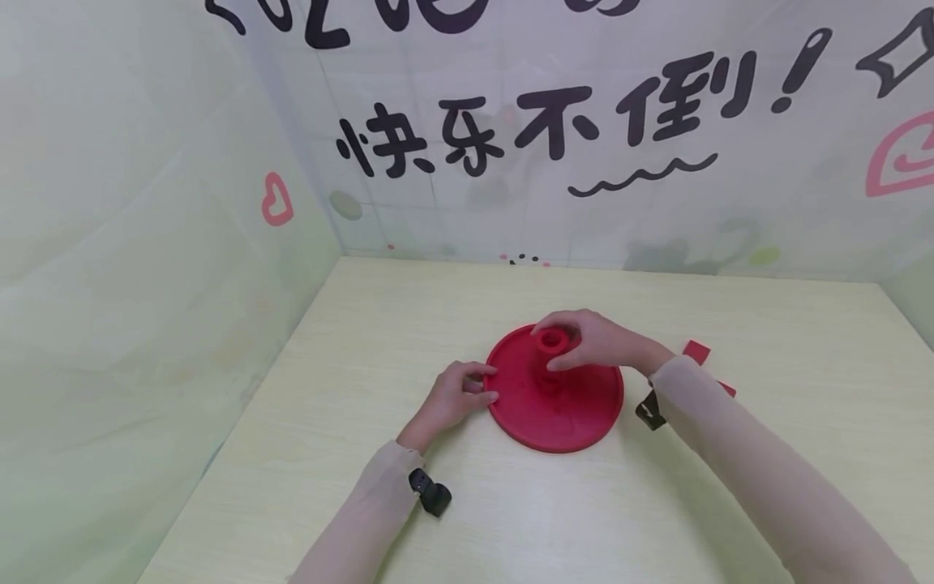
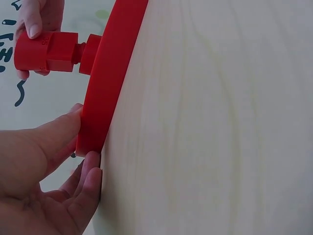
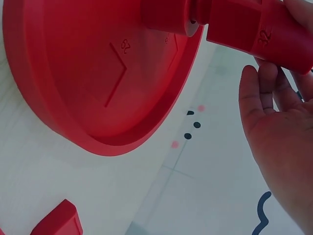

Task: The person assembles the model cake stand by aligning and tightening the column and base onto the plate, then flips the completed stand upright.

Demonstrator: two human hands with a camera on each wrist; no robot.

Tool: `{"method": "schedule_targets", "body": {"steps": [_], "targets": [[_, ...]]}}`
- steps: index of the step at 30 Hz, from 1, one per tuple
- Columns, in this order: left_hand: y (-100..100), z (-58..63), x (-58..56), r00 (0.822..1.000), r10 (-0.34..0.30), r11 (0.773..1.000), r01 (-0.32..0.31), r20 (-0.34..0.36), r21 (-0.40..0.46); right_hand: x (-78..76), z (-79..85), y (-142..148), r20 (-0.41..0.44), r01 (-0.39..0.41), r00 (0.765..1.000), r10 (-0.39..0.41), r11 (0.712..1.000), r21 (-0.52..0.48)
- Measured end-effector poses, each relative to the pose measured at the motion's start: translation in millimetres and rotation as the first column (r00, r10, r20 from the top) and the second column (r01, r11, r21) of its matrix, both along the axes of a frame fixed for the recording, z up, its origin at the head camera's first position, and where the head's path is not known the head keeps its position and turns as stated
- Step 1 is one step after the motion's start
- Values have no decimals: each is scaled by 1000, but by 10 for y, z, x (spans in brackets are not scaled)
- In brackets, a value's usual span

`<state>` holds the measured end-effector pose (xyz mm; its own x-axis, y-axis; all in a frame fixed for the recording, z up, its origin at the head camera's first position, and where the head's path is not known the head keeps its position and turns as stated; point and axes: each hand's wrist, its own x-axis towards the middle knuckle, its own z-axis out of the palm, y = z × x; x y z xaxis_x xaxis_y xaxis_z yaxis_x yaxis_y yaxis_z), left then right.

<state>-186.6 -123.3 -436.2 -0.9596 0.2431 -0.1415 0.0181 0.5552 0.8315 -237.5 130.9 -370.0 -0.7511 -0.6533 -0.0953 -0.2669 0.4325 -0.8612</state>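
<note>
A red round base point(image 1: 525, 414) with a raised rim lies on the table. From its middle rises a red hollow post point(image 1: 543, 358), which has a narrow neck above the base in the left wrist view. My left hand point(image 1: 452, 395) holds the rim at the left edge, thumb on the upper side and fingers at the lower edge. Around the post's top curl the thumb and fingers of my right hand point(image 1: 601, 339). Engraved numbers show on the post point(image 3: 279, 39) and the base point(image 3: 98, 73) in the right wrist view.
Two small red pieces lie right of the base, one a square-looking block point(image 1: 696, 351), the other point(image 1: 726, 388) partly hidden by the right sleeve. The pale wooden table point(image 1: 409, 324) ends at a printed cloth wall point(image 1: 481, 219). A black wrist camera point(image 1: 430, 492) sits on the left sleeve.
</note>
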Motion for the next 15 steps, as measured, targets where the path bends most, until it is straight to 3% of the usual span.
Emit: {"method": "schedule_targets", "body": {"steps": [7, 15], "targets": [[10, -5, -6, 1000, -2, 1000, 2, -1, -3, -65, -34, -1, 7, 1, 1000, -1, 1000, -7], [-8, -22, -6, 1000, -13, 1000, 13, -13, 5, -5, -55, 44, -12, 29, 999, -29, 999, -15]]}}
